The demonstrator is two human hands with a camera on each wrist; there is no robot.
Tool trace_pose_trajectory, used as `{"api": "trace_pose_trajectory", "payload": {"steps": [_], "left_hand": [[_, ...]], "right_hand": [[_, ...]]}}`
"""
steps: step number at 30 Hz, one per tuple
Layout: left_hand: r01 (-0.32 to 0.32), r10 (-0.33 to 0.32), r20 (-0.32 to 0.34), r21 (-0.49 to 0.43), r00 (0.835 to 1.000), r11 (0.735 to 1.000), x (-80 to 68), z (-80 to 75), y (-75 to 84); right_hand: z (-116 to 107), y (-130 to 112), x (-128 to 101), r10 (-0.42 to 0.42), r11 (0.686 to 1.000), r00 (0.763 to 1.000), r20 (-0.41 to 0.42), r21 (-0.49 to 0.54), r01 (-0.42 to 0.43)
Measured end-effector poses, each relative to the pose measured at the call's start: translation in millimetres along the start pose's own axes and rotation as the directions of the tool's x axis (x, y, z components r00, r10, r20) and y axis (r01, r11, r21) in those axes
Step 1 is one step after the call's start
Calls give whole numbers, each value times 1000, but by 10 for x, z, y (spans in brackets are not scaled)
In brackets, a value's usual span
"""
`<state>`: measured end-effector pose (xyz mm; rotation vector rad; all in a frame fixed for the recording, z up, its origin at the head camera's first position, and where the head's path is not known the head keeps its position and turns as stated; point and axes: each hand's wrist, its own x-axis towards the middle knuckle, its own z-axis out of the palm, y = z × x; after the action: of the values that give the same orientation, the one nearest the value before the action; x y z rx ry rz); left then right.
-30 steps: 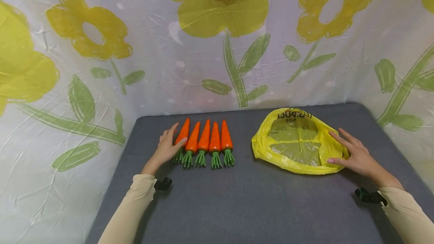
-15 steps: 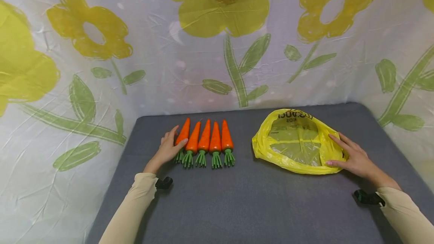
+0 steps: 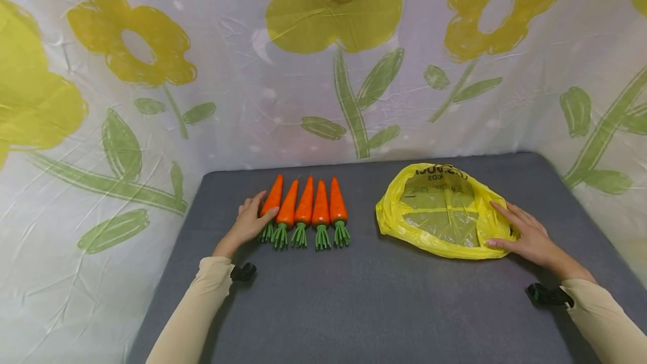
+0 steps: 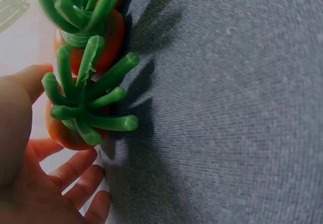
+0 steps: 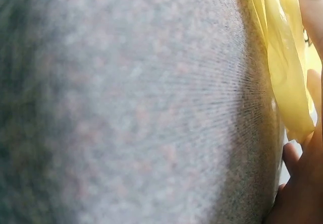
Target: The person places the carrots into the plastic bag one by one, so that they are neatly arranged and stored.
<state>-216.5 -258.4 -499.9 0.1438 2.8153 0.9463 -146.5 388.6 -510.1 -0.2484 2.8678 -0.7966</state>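
Several orange carrots (image 3: 305, 206) with green stem ends lie in a row on the grey table, tips pointing to the back. My left hand (image 3: 247, 222) is around the leftmost carrot (image 3: 273, 198), thumb on its right side and fingers along its left. In the left wrist view, that carrot's green stems (image 4: 83, 103) stick out between thumb and fingers. To the right lies a yellow plastic bag (image 3: 391, 212), its mouth spread wide and facing me. My right hand (image 3: 531, 237) holds the bag's right side, with thumb at the front rim and fingers farther back.
The grey tabletop (image 3: 354, 308) stretches from the carrots and bag toward me. Behind it hangs a pale cloth (image 3: 242, 117) printed with yellow flowers. A dark wrist camera (image 3: 244, 272) sits on the left wrist, another wrist camera (image 3: 548, 295) on the right.
My right hand has shifted slightly left, closer in on the bag, whose back rim has dipped a little. The left hand and the carrots have barely moved.
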Motion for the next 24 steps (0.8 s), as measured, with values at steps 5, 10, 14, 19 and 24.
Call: {"api": "trace_pose_trajectory", "payload": {"steps": [5, 10, 14, 19, 24], "left_hand": [[-13, 13, 5, 42, 1000, 999, -14, 10, 0], [-12, 12, -1, 56, 1000, 998, -13, 25, -6], [-2, 2, -11, 53, 1000, 999, 1, 39, -15], [15, -13, -41, 58, 999, 998, 32, 58, -38], [31, -27, -61, 60, 998, 998, 51, 62, -50]], "right_hand": [[-1, 4, 8, 14, 1000, 1000, 16, 4, -14], [2, -4, 10, 22, 1000, 1000, 20, 0, -22], [2, -4, 10, 22, 1000, 1000, 20, -4, -22], [8, 7, 9, 18, 1000, 1000, 18, -9, -18], [12, 14, 8, 10, 1000, 1000, 13, -14, -10]]}}
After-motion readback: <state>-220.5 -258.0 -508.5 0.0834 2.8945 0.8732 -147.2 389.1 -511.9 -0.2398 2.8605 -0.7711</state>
